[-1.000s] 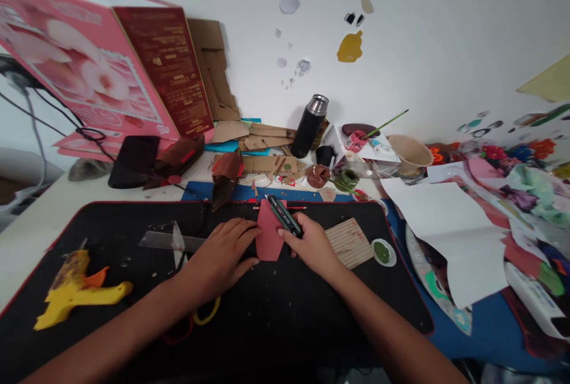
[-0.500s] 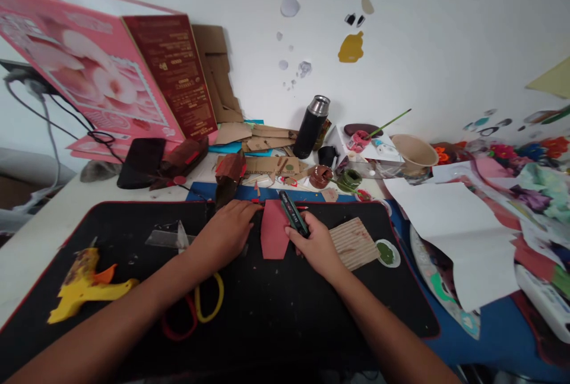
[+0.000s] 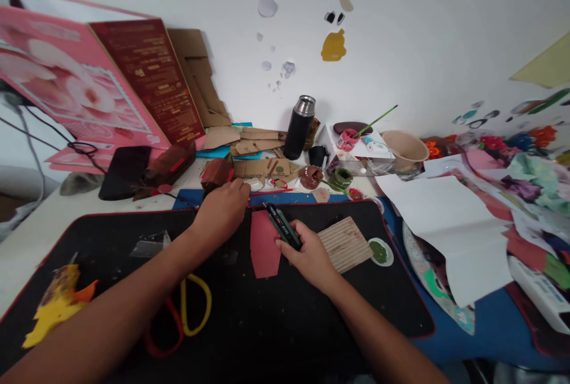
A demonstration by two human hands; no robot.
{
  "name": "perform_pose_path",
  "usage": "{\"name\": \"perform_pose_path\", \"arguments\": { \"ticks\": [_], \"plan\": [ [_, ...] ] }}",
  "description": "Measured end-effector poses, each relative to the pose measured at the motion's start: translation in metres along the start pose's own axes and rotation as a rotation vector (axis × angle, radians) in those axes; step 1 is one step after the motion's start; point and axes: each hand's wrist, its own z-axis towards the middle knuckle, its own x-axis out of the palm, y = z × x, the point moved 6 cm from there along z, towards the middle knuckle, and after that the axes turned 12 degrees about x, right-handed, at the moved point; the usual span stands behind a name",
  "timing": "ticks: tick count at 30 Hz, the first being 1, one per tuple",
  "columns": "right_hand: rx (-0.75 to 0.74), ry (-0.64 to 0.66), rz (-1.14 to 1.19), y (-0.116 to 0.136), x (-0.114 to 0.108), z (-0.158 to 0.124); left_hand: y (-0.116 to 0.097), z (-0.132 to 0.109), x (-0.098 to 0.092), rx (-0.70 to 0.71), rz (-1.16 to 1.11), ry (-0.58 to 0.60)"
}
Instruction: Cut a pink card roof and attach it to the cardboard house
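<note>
My right hand [image 3: 309, 253] is closed round a dark green utility knife [image 3: 285, 227], which slants up and left over a red piece of card [image 3: 263, 253]. The card lies on the black mat. Beyond the card's upper left edge, my left hand [image 3: 227, 206] has its fingers pinched on a thin red pencil [image 3: 274, 191] pointing right. Its fingertips are partly hidden. Scissors with red and yellow handles [image 3: 196, 307] lie beside my left forearm. Partly behind that arm is a yellow glue gun [image 3: 57, 307]. Corrugated cardboard [image 3: 345, 244] lies right of my right hand.
Behind the mat stand a black flask [image 3: 299, 129], open paint pots [image 3: 341, 178] and cardboard scraps [image 3: 256, 145]. A large pink box [image 3: 80, 87] and a phone [image 3: 124, 173] are at left. White paper [image 3: 445, 224] and a green paint lid [image 3: 381, 252] lie right.
My left hand has moved up and left, taking the red pencil off the mat beyond the card. The right hand keeps the knife over the card. The whole view has shifted slightly.
</note>
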Motion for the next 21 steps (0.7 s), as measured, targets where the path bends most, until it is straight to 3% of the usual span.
{"name": "perform_pose_path", "arguments": {
  "ticks": [4,10,16,21],
  "plan": [
    [-0.016,-0.022,-0.036,0.003,0.000,0.002,0.000,0.004,-0.008,-0.019,0.011,0.023],
    [-0.023,-0.064,-0.083,0.003,0.001,0.004,-0.012,0.019,0.003,0.034,-0.012,0.062],
    [-0.010,-0.053,0.010,-0.002,0.001,0.001,-0.018,0.035,0.010,0.074,-0.043,0.077],
    [-0.001,-0.063,0.040,-0.006,0.001,0.000,-0.017,0.023,0.002,0.065,-0.083,0.063]
  ]
}}
